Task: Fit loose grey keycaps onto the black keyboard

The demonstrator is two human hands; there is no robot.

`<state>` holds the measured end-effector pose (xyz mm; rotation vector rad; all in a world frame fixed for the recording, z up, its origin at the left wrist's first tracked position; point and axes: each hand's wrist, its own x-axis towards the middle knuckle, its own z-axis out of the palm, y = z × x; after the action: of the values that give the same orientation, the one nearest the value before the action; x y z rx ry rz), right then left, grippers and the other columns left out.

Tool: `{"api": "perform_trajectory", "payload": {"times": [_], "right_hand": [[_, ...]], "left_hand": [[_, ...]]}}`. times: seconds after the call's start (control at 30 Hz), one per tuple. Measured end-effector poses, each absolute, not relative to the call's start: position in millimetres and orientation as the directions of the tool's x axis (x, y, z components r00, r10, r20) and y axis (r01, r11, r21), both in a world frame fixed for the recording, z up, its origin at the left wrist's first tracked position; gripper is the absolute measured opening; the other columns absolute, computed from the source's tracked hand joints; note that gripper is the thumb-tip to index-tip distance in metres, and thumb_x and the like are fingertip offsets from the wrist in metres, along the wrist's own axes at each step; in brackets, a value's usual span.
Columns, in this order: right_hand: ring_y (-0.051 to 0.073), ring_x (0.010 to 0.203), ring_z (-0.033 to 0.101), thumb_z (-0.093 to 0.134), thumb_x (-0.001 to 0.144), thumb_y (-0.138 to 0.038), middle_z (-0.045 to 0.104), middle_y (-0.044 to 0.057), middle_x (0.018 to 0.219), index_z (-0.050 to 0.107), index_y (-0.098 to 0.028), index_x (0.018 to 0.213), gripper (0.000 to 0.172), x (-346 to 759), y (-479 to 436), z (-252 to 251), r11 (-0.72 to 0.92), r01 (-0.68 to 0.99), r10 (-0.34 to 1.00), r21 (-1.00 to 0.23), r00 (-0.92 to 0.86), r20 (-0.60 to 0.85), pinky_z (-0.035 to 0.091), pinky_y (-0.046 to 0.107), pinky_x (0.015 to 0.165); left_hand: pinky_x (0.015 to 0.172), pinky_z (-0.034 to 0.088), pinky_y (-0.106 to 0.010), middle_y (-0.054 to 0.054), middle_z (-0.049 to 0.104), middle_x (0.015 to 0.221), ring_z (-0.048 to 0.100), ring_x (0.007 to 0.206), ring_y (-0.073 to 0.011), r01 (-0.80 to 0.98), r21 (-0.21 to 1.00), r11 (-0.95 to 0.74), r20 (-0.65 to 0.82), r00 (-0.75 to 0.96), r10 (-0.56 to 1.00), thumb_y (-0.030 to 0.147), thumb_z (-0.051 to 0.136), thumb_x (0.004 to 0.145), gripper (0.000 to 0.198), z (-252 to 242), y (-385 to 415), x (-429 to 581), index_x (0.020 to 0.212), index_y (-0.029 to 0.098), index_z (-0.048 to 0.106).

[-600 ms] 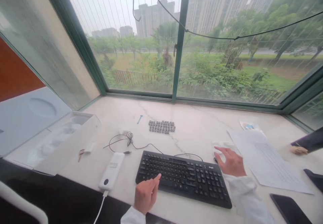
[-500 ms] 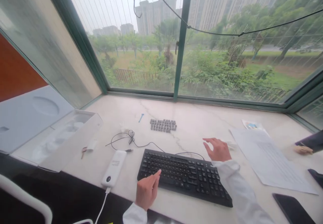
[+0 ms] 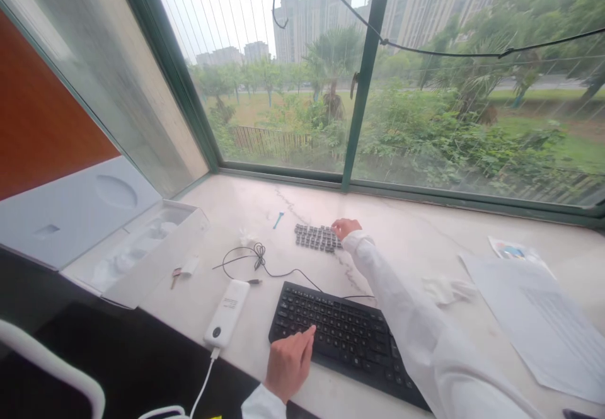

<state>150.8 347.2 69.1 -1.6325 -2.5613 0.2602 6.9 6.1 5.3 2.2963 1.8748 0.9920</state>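
A black keyboard lies on the pale marbled sill, its right part covered by my right sleeve. My left hand rests at its front left edge, the fingers pressed together with their tips over the lower keys; whether something small is between them I cannot make out. Farther back, several small grey pieces that look like keycaps are laid out in rows. At their right end is my right hand, fingers bent down against the outermost pieces. Its fingertips are too small and partly hidden to show a grip.
A black cable lies coiled behind a white power bank. Left are an open white box and a small key-like item. A blue tool lies near the window; crumpled tissue and printed paper lie right.
My right hand has moved from above the keyboard's back right corner, forward and left to the grey pieces. My left hand stays at the keyboard's front left. The view has turned slightly left.
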Motion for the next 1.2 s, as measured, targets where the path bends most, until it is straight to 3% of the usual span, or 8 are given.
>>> {"api": "perform_trajectory", "payload": {"times": [0.27, 0.4, 0.57, 0.8, 1.03, 1.2], "right_hand": [[0.019, 0.105, 0.054, 0.051, 0.089, -0.035, 0.062, 0.006, 0.112, 0.064, -0.023, 0.106, 0.024, 106, 386, 58, 0.438, 0.892, 0.876, -0.112, -0.452, -0.168, 0.035, 0.037, 0.095], [0.019, 0.102, 0.055, 0.052, 0.089, -0.037, 0.055, 0.007, 0.118, 0.055, -0.017, 0.114, 0.032, 100, 393, 51, 0.459, 0.885, 0.854, -0.082, -0.465, -0.233, 0.046, 0.042, 0.088], [0.018, 0.100, 0.056, 0.051, 0.090, -0.036, 0.054, 0.007, 0.118, 0.054, -0.018, 0.114, 0.030, 96, 398, 46, 0.445, 0.890, 0.852, -0.100, -0.455, -0.258, 0.048, 0.040, 0.086], [0.019, 0.100, 0.056, 0.055, 0.087, -0.034, 0.067, 0.005, 0.098, 0.067, -0.021, 0.092, 0.019, 99, 399, 58, 0.373, 0.894, 0.886, -0.248, -0.423, -0.189, 0.031, 0.039, 0.098], [0.015, 0.092, 0.059, 0.053, 0.086, -0.032, 0.067, 0.003, 0.100, 0.066, -0.021, 0.097, 0.020, 123, 362, 69, 0.358, 0.819, 0.891, -0.448, -0.444, -0.099, 0.040, 0.025, 0.082], [0.013, 0.079, 0.061, 0.059, 0.081, -0.033, 0.069, 0.000, 0.085, 0.069, -0.022, 0.086, 0.015, 151, 294, 65, 0.393, 0.722, 0.831, -0.569, -0.544, -0.117, 0.043, 0.022, 0.074]], "left_hand": [[0.050, 0.041, -0.021, -0.003, 0.065, 0.065, 0.058, 0.053, -0.0109, 0.891, 0.367, -0.269, 0.458, 0.078, 0.885, 0.016, 0.045, 0.089, 0.031, 6, 7, 8, 0.114, 0.020, 0.063], [0.050, 0.040, -0.022, -0.002, 0.065, 0.065, 0.057, 0.053, -0.0109, 0.890, 0.374, -0.260, 0.447, 0.073, 0.891, 0.015, 0.046, 0.088, 0.032, 5, 6, 8, 0.114, 0.021, 0.063], [0.048, 0.039, -0.023, -0.002, 0.065, 0.065, 0.058, 0.053, -0.0113, 0.891, 0.374, -0.258, 0.429, 0.080, 0.900, 0.015, 0.046, 0.087, 0.031, 8, 7, 8, 0.112, 0.021, 0.063], [0.049, 0.038, -0.023, 0.000, 0.064, 0.065, 0.058, 0.053, -0.0103, 0.890, 0.372, -0.262, 0.431, 0.084, 0.898, 0.015, 0.047, 0.087, 0.031, 8, 7, 6, 0.113, 0.023, 0.062], [0.050, 0.038, -0.022, 0.000, 0.064, 0.063, 0.056, 0.052, -0.0096, 0.883, 0.385, -0.267, 0.446, 0.075, 0.892, 0.016, 0.048, 0.086, 0.031, 8, 5, 5, 0.112, 0.023, 0.063], [0.053, 0.041, -0.021, 0.000, 0.066, 0.065, 0.057, 0.053, -0.0097, 0.866, 0.430, -0.257, 0.447, 0.043, 0.894, 0.017, 0.048, 0.087, 0.030, 7, 4, 4, 0.112, 0.024, 0.064]]}}
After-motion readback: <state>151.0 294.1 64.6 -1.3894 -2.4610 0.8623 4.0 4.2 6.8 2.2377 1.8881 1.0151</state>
